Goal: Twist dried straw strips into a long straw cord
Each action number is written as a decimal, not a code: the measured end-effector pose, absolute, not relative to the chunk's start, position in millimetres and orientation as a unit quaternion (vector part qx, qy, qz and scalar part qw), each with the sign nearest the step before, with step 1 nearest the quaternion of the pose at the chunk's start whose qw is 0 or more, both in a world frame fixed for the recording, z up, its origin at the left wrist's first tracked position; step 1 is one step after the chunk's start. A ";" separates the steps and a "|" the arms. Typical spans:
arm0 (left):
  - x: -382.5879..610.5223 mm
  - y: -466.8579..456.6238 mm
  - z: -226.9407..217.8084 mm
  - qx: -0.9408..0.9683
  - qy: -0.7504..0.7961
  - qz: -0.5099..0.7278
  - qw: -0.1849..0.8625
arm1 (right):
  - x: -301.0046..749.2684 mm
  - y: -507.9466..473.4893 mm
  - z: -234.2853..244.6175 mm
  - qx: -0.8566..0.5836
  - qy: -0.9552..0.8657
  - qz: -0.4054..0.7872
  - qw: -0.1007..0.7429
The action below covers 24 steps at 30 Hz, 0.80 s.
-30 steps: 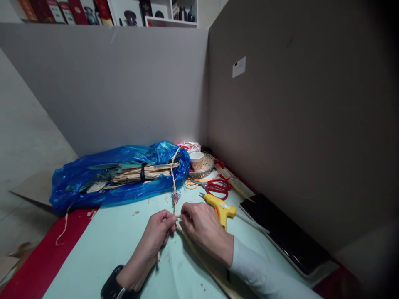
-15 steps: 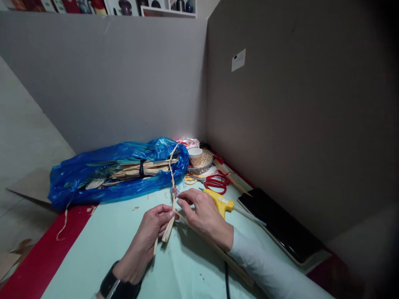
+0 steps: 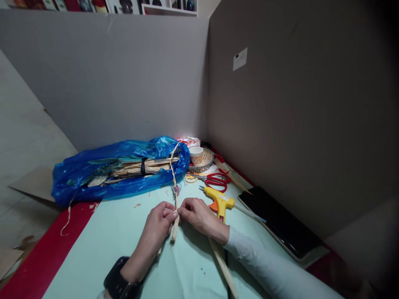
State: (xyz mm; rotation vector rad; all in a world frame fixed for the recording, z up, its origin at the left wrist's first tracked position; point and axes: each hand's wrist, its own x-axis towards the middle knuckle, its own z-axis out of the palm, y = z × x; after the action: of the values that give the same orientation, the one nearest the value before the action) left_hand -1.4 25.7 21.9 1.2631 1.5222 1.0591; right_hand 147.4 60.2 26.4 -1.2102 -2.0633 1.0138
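A braided cord of pale dried straw (image 3: 173,170) runs from the blue bag down toward me, its loose strands fanning out at the near end. My left hand (image 3: 160,222) pinches the braid where the strands part. Close against it, my right hand (image 3: 199,216) is closed too, thumb and fingertips on a strand at the same spot. One long flat strand (image 3: 222,265) trails from under the right hand toward the table's near edge. Another short end (image 3: 175,232) hangs below the fingertips. The exact crossing is hidden by my fingers.
A blue plastic bag (image 3: 77,166) holds a tied bundle of dried straw (image 3: 134,168). A yellow glue gun (image 3: 220,199), red-handled scissors (image 3: 216,181), a paper cup (image 3: 196,157), a woven basket (image 3: 206,161) and a black tablet-like slab (image 3: 280,222) lie to the right.
My right hand has come down and left, its fingertips now meeting the left hand's at the braid. The long strand under it has swung more toward me. The view shifted slightly.
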 end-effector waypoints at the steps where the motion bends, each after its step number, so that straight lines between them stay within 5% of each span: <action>1: -1.8 24.8 23.9 0.528 0.621 0.418 0.401 | 147.6 59.8 27.2 -0.453 -0.762 0.376 0.269; 13: 24.3 -4.9 27.5 0.677 0.635 0.345 0.138 | 144.4 60.2 19.8 -0.442 -0.681 0.493 0.313; 18: 37.2 -17.1 11.3 0.800 0.563 0.201 -0.060 | 142.1 67.2 15.2 -0.423 -0.627 0.571 0.321; 24: 25.8 -11.1 27.3 0.747 0.602 0.276 0.068 | 143.8 63.3 19.2 -0.415 -0.615 0.582 0.333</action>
State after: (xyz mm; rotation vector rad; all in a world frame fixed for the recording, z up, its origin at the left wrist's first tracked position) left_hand 25.8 -11.1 27.3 2.2487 1.8123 0.8302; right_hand 143.8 63.3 19.2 -1.0849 -1.6056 1.5199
